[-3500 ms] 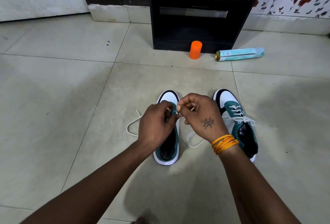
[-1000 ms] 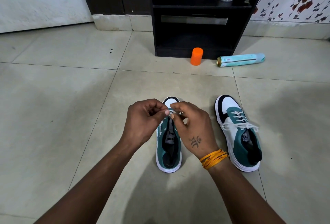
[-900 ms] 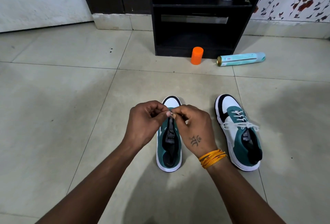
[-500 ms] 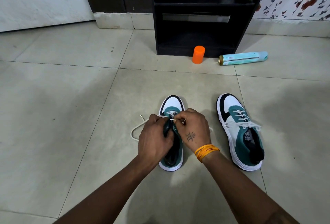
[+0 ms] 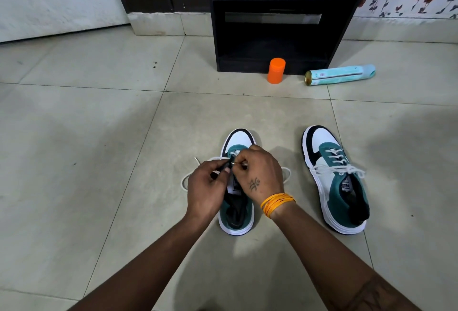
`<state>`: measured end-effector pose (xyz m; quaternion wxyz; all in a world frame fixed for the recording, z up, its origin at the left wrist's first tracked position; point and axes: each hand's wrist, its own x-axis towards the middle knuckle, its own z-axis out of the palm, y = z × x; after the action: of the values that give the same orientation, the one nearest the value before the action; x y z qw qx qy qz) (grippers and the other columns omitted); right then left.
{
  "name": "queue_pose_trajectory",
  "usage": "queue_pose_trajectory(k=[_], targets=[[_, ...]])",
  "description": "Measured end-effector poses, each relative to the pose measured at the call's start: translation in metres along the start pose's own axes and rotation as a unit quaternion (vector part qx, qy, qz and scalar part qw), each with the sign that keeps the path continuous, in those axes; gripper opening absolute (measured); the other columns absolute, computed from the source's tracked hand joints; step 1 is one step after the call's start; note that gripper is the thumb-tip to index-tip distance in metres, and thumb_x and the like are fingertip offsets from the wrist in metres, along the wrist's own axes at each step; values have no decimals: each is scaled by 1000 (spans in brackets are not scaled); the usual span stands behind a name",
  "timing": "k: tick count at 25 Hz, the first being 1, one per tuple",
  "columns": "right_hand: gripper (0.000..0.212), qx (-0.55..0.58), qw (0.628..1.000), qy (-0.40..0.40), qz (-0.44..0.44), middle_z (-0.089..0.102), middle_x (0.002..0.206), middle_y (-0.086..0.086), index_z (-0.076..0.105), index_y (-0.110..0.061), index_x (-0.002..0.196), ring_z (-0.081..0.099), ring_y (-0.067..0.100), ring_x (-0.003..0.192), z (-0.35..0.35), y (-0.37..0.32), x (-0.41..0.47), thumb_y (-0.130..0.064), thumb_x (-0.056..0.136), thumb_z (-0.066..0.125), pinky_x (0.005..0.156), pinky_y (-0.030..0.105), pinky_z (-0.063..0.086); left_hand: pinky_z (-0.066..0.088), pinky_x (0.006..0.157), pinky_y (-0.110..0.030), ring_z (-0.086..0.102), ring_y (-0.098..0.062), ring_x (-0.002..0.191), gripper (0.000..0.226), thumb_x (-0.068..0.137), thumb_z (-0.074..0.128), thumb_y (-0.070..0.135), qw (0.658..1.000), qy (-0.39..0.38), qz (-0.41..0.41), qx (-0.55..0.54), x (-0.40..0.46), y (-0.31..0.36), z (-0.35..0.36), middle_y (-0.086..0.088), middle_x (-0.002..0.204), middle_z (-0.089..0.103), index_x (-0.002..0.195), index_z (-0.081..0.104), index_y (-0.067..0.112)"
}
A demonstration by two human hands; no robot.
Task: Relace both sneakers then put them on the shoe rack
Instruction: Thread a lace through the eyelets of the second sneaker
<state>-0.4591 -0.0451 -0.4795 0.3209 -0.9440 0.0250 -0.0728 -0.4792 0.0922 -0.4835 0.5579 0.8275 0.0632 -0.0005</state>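
1. Pale tiled floor (image 5: 74,137), and two teal-and-white sneakers sit on it side by side, toes toward a black shoe rack (image 5: 272,25).
2. Unlaced sneaker (image 5: 236,214) is on the left, white lace (image 5: 184,181) trailing off onto the tiles.
3. Left hand (image 5: 205,186) grips the sneaker's eyelet flap; right hand (image 5: 260,172) pinches the lace at an eyelet.
4. Laced sneaker (image 5: 337,181) sits just beside it, untouched.
5. Orange cap (image 5: 275,70) and a spray can (image 5: 339,78) lie by the rack.

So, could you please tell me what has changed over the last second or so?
Both hands came down from above the toe onto the left sneaker; the left hand and right hand now pinch the white lace at its eyelets, and its loose loop lies on the floor again. The laced right sneaker, orange cap and spray can stayed put.
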Motion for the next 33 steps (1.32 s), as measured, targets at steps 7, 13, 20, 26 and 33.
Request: queue_pose_trajectory(k=[7,13,20,26,33], targets=[[5,84,996,17,29,59,92,-4,74,-24,80,65,18,79,11,9,-4,-23,83,70,69,39,55,59,88,-34,72,-5,89,21,97,67,16,999,-26,-14,-30,2,1,-2,19,99,78,105,81,30],[12,162,984,52,60,60,102,-8,82,-27,98,66,11,90,18,12,-16,-22,89,75,80,40,57,61,83,-50,70,-11,78,16,94,68,16,997,-52,-53,-6,28,-3,-5,9,83,75,92,78,28],[29,188,972,123,62,56,111,-10,74,-29,113,62,6,99,18,10,-65,-20,86,78,86,33,55,59,75,-45,71,-26,80,14,92,58,26,988,-59,-42,138,24,-15,-19,5,82,72,83,68,26],[26,205,970,118,60,60,110,-15,72,-28,115,64,9,99,21,13,-64,-20,90,75,85,40,57,47,72,-32,71,-31,99,23,92,55,31,801,-167,111,564,15,-3,-28,-3,108,71,109,66,20],[30,177,975,130,45,59,113,-13,69,-29,121,63,10,103,23,15,-68,-18,93,71,78,43,58,42,67,-32,70,-31,92,16,94,57,29,806,-117,136,564,25,19,-24,-5,101,72,100,69,21]])
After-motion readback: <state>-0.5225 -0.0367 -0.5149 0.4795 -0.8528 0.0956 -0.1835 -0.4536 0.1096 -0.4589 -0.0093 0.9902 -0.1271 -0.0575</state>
